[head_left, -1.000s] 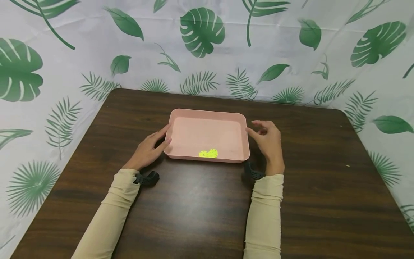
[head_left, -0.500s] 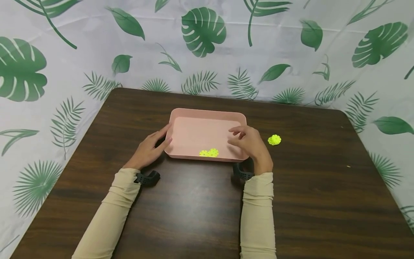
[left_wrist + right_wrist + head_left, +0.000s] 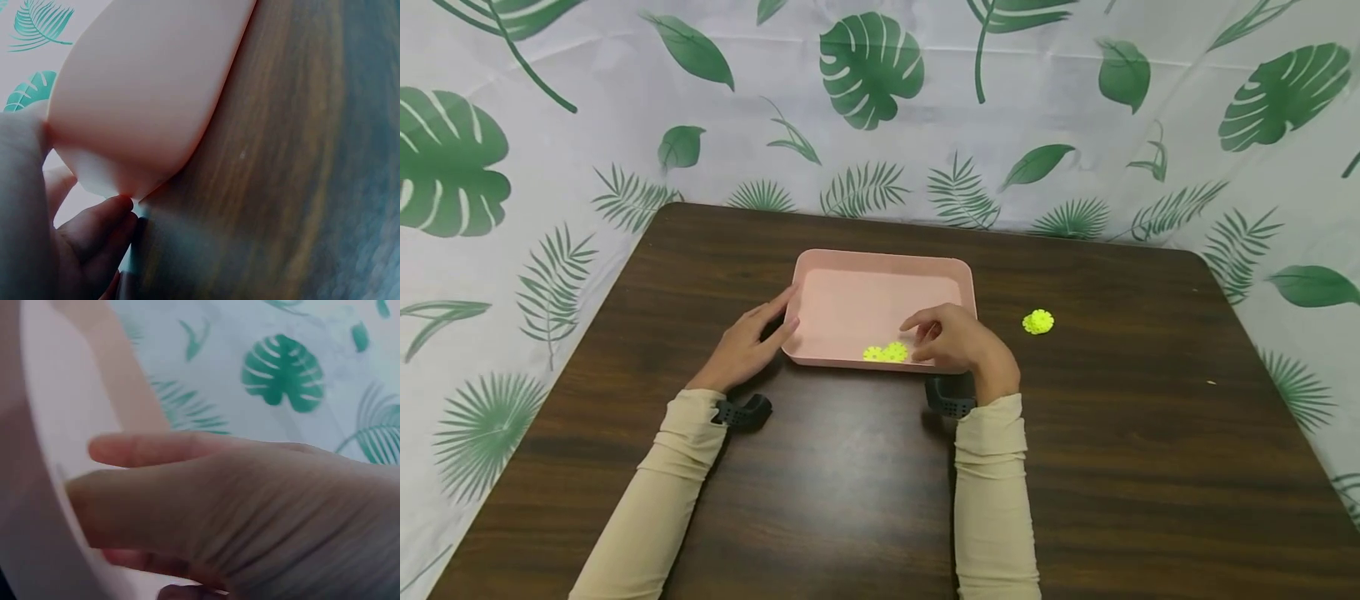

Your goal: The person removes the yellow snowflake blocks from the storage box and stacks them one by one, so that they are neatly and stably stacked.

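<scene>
A shallow pink tray (image 3: 865, 310) lies on the dark wooden table. My left hand (image 3: 741, 346) grips its left end, with the thumb over the rim and the fingers against the outer wall (image 3: 137, 81). Bright yellow, notched flower-shaped discs (image 3: 886, 352) lie inside along the near wall. Reaching over the tray's near right corner, my right hand (image 3: 958, 337) has its fingers loosely bent and parted, with nothing between them. Its fingertips are just right of the discs. From the right wrist, the rim hides part of the thumb of that hand (image 3: 206, 500).
More yellow discs (image 3: 1038, 322) lie in a small pile on the table (image 3: 1120, 433), right of the tray. A leaf-printed white cloth (image 3: 760, 100) hangs behind the table's far edge. Each wrist wears a black strap (image 3: 951, 396).
My right hand has moved left from beside the tray's right end to the discs inside, uncovering the yellow pile on the table. The left hand and tray have stayed put.
</scene>
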The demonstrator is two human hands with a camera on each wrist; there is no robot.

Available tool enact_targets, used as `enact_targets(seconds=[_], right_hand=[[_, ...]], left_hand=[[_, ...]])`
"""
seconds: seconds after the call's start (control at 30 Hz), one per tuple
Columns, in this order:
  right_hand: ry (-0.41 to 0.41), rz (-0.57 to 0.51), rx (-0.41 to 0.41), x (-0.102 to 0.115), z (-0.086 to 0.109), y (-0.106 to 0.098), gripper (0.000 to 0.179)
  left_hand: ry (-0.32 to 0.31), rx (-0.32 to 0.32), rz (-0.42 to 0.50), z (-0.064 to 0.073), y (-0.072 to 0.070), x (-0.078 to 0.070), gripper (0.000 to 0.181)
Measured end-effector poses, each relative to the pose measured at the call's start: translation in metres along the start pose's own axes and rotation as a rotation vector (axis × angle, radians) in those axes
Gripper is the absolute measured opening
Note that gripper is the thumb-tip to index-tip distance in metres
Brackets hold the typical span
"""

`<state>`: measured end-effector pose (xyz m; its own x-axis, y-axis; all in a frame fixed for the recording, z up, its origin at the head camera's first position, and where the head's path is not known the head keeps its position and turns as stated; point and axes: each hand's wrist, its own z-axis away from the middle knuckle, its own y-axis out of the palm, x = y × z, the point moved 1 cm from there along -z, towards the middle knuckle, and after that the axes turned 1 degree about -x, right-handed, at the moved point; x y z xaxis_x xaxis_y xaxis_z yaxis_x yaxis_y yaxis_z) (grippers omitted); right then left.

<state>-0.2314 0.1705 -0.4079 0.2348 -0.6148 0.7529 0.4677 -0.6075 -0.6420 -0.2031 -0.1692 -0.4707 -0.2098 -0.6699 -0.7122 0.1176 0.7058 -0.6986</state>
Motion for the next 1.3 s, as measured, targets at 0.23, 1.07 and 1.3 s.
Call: enact_targets(seconds=[0.23,1.07,1.3], right_hand=[[-0.021,-0.038,0.063,-0.002,-0.011,0.020,0.026],[-0.080,0.058,0.045,0.006,-0.035,0.039,0.033],[-0.031,0.058,0.024,0.008,-0.036,0.041,0.033]], left_hand=[[-0.003,-0.004,0.009,0.000,0.002,0.002,0.064],[0.000,-0.011,-0.007,0.000,-0.001,0.000,0.064],[0.012,-0.008,-0.008,0.000,0.001,0.000,0.064]])
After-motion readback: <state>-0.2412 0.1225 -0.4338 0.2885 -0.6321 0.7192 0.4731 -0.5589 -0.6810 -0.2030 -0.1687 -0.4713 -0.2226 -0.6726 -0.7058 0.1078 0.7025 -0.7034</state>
